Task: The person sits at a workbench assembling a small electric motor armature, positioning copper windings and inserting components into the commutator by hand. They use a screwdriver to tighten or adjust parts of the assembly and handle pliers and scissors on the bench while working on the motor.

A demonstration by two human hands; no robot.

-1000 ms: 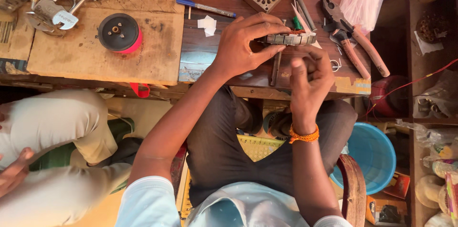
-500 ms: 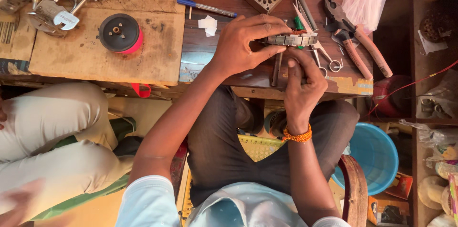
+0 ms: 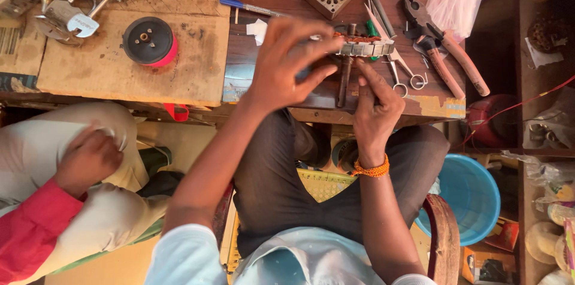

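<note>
We see the left hand (image 3: 287, 66) pinching the slotted grey metal motor core (image 3: 364, 48) at its left end. The right hand (image 3: 374, 105) lies just below it, index finger raised to its underside, gripping nothing.

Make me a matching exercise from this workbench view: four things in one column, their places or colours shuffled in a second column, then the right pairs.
Things:
1. spool
2. bucket
3. pliers
4. bracelet

Descriptions:
A. blue, on the floor under the bench's right end
B. orange, around the right wrist
C. black with a red rim, on the wooden board at left
D. lying on the bench right of the scissors

Pairs: 1-C, 2-A, 3-D, 4-B
</note>
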